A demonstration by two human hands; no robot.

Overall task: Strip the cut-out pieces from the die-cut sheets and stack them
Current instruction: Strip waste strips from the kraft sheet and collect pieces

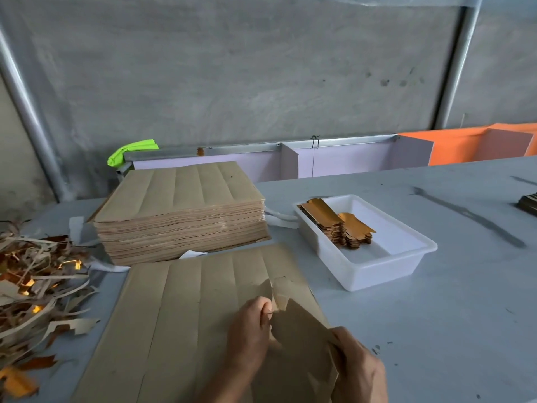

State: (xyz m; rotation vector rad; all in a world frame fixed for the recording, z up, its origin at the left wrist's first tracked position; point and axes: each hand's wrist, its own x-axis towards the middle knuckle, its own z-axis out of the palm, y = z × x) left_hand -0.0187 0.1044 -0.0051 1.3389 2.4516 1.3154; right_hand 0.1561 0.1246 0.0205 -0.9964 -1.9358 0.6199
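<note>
Peeling, in progress: cut-out piece (302, 324) at right edge of the top die-cut sheet (186, 321), lifted and curling, far end not yet free of the sheet

Grip: left hand (250, 333) with fingertips pinched at the torn seam, holding the sheet down; right hand (359, 367) with fingers curled around the piece's near edge

Location: sheet flat on grey table (450, 301), in front of unstripped stack (183, 216); finished pieces (337, 225) piled in white tray (377, 266); waste strips (37, 286) heaped at left

Risks, judged: tearing across the piece if pulled too steeply; creasing from the right-hand grasp; sheet sliding if the left pinch slackens
</note>
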